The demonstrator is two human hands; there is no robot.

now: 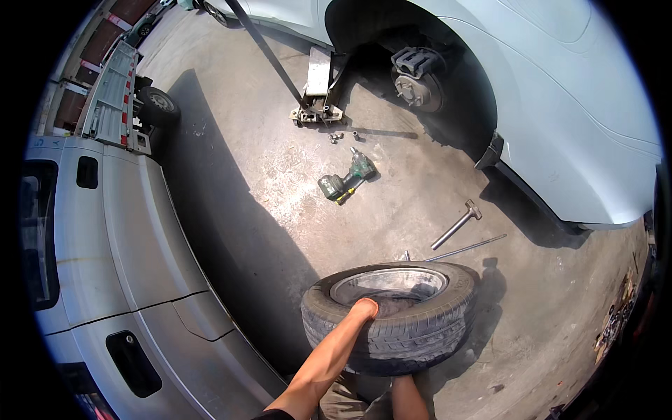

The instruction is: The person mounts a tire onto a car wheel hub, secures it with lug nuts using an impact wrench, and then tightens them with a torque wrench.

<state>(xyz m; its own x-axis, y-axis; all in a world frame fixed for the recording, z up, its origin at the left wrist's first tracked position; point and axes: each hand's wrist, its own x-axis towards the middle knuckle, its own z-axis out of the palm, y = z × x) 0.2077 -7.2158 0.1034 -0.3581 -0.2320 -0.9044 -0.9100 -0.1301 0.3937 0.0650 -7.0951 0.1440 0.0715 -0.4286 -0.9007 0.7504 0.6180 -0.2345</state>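
A black tire on a silver rim [458,322] is raised between my forearms at the bottom centre, tilted slightly. My left hand [367,306] grips the tire's near upper edge, its fingers curled over into the rim's opening. My right forearm [407,399] rises beneath the tire, which hides that hand. Past the wheel, a cross-handled steel wrench [451,229] and a long thin bar [470,248] lie on the concrete. A green cordless impact driver [348,179] rests farther forward, near several small metal pieces [337,137].
A pale car [560,105] stands at right, its wheel hub [413,91] exposed. A floor jack [318,87] with a long handle sits beside it on the concrete floor [266,168]. A silver truck [133,245] lines my left. Clutter [616,318] lies at the far right.
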